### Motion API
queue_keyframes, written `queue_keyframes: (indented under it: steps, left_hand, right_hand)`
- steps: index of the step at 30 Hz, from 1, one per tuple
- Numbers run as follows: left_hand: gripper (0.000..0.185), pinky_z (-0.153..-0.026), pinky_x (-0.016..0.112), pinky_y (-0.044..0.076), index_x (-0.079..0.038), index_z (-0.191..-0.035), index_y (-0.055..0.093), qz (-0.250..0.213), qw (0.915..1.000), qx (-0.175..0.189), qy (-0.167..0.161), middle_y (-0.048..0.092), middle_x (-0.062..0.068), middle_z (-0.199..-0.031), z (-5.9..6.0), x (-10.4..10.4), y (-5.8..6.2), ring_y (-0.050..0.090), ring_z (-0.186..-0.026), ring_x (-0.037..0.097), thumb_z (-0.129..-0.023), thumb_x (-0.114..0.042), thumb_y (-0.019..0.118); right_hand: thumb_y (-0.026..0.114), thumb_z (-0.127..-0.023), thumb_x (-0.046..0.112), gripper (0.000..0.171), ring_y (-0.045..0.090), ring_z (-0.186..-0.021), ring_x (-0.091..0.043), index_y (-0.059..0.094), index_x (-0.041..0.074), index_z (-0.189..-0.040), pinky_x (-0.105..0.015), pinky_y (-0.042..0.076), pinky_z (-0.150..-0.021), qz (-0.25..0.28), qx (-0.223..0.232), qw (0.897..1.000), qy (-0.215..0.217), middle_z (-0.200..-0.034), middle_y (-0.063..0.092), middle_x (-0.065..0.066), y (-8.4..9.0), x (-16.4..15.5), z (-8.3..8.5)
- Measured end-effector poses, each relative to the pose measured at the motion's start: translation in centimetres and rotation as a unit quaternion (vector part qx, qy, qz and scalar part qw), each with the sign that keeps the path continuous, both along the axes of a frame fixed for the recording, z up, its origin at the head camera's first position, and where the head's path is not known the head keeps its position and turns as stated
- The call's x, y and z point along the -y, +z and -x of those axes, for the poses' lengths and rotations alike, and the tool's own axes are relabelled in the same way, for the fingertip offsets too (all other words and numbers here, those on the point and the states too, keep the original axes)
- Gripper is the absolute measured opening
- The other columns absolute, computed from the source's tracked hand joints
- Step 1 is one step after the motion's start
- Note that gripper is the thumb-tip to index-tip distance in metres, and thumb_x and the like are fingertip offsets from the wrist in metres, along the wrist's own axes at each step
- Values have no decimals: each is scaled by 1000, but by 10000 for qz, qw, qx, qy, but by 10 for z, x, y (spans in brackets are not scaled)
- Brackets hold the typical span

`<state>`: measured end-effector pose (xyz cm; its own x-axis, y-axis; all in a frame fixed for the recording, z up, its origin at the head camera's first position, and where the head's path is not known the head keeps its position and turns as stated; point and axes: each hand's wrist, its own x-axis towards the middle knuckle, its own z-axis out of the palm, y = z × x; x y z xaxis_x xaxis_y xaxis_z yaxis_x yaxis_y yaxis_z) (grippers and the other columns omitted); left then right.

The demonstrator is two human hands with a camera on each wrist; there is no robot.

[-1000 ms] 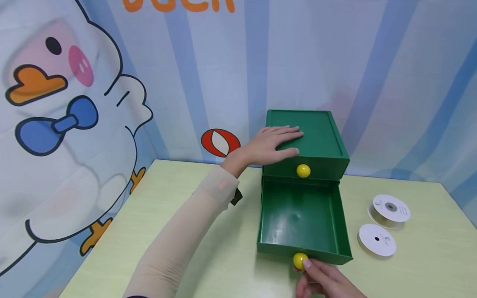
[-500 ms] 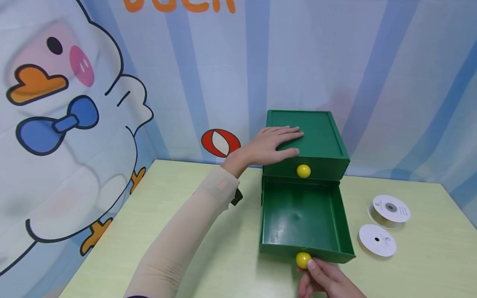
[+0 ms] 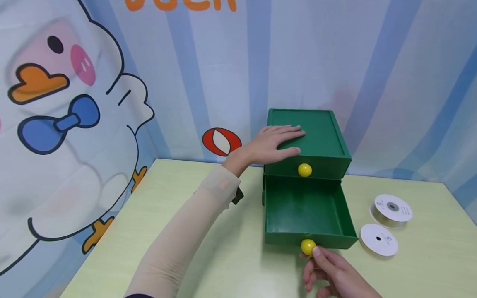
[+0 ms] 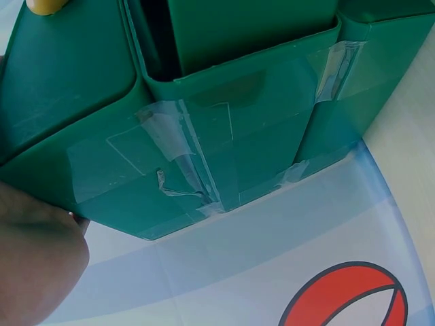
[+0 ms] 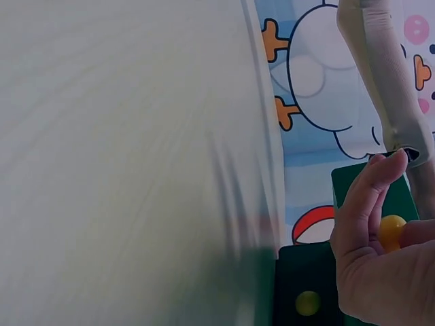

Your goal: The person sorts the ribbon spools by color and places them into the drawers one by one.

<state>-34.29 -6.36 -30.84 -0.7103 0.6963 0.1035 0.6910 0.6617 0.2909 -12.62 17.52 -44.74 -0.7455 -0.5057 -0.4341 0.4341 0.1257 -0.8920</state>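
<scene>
A green drawer cabinet (image 3: 316,132) stands at the back of the table. My left hand (image 3: 273,145) rests on its top with the fingers stretched out. Below the closed upper drawer, with its yellow knob (image 3: 304,170), the lower drawer (image 3: 305,211) is pulled out and nothing lies in it. My right hand (image 3: 337,271) pinches the lower drawer's yellow knob (image 3: 308,247) between thumb and fingers. In the left wrist view, clear tape (image 4: 183,149) runs across the cabinet's side, and only part of the left hand (image 4: 37,258) shows at the edge.
Two ribbon spools with white faces lie right of the drawer, the rear spool (image 3: 393,208) and the front spool (image 3: 379,240). The pale yellow table (image 3: 208,273) ends at a printed cloth backdrop (image 3: 309,54) behind the cabinet.
The lower drawer has slid part of the way back toward the cabinet, with my right hand moving along on its knob. My left hand has stayed on top.
</scene>
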Motion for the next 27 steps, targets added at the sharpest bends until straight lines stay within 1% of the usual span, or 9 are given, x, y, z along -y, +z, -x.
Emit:
queue_keyframes:
  steps: [5, 10, 15, 18, 20, 22, 27]
  left_hand:
    - [63, -133, 45, 8, -26, -168, 33, 9, 10000, 2, -23, 25, -5, -176, 0, -1, 0, 16, -164, 19, -111, -48, 47]
    - [63, -133, 45, 8, -26, -169, 33, 21, 10000, 37, -7, 24, -5, -177, 0, -1, -2, 15, -164, 19, -111, -49, 47]
    - [63, -133, 45, 8, -27, -169, 33, 14, 10000, 27, 0, 23, -6, -177, 1, -3, -1, 15, -164, 19, -111, -49, 46]
    - [63, -133, 45, 8, -27, -169, 33, 13, 10000, 3, -10, 24, -6, -177, 1, -4, -2, 16, -164, 19, -111, -49, 46]
    - [64, -133, 45, 8, -27, -169, 33, 0, 10000, -6, -22, 24, -6, -177, 1, -4, -3, 16, -164, 19, -111, -50, 46]
    - [64, -133, 45, 7, -26, -169, 33, -24, 10000, 6, -35, 23, -5, -177, 1, -3, -3, 16, -164, 19, -111, -49, 46]
    - [63, -133, 46, 7, -26, -169, 33, -61, 10000, 30, 7, 23, -5, -177, 0, -1, -1, 16, -164, 19, -111, -48, 47]
  right_hand:
    - [41, -113, 55, 72, 66, -92, -24, 48, -10, -145, -35, 57, -74, -134, -124, 9998, 0, -100, 69, -8, 1, -3, 2]
    - [39, -113, 53, 72, 67, -93, -23, 46, -10, -147, -33, 56, -70, -124, -170, 9998, 53, -100, 70, -7, 2, 2, 1]
    - [40, -113, 56, 73, 68, -92, -23, 44, -8, -147, -33, 55, -70, -73, -14, 10000, 9, -100, 70, -7, 3, 4, 0]
    - [41, -112, 58, 70, 68, -90, -23, 49, -5, -141, -34, 56, -72, -198, 65, 9997, -105, -99, 71, -7, 4, 1, -2]
    - [43, -112, 55, 66, 68, -89, -24, 51, -5, -138, -36, 58, -73, -341, -31, 9993, -150, -98, 71, -7, 4, -3, -2]
    - [45, -113, 51, 63, 68, -89, -25, 51, -6, -138, -39, 60, -75, -457, -192, 9986, -158, -98, 71, -8, 3, -8, -2]
    - [46, -115, 33, 55, 69, -90, -27, 44, -12, -147, -40, 63, -74, -455, -786, 9959, -42, -99, 70, -13, -2, -20, -2]
